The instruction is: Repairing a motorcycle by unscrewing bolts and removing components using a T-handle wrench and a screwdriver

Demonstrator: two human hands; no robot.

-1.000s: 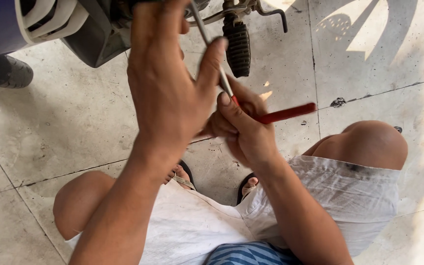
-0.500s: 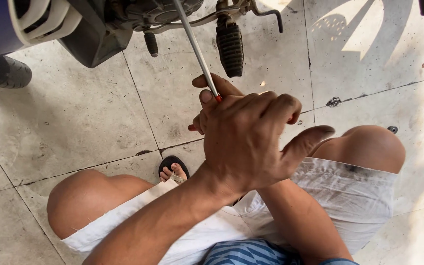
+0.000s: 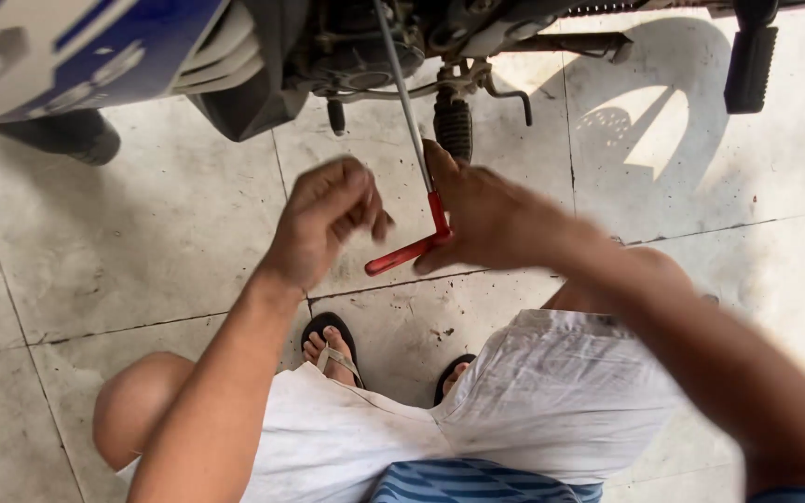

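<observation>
We squatted over our sandals (image 3: 330, 346) on the tiled floor (image 3: 123, 242). Our left hand (image 3: 326, 219) hung loosely curled, holding nothing, just beside the red handle of the long wrench (image 3: 409, 253). Our right hand (image 3: 484, 216) was closed around the corner where that handle met the metal shaft. The shaft ran up and away from us into the engine (image 3: 365, 47) of the blue scooter (image 3: 67, 47), beside a black footpeg (image 3: 453, 126).

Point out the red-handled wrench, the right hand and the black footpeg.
red-handled wrench (image 3: 404, 255), head view, on the red crossbar handle.
right hand (image 3: 491, 219), head view, on the back of the hand.
black footpeg (image 3: 453, 128), head view, on its ribbed rubber.
</observation>
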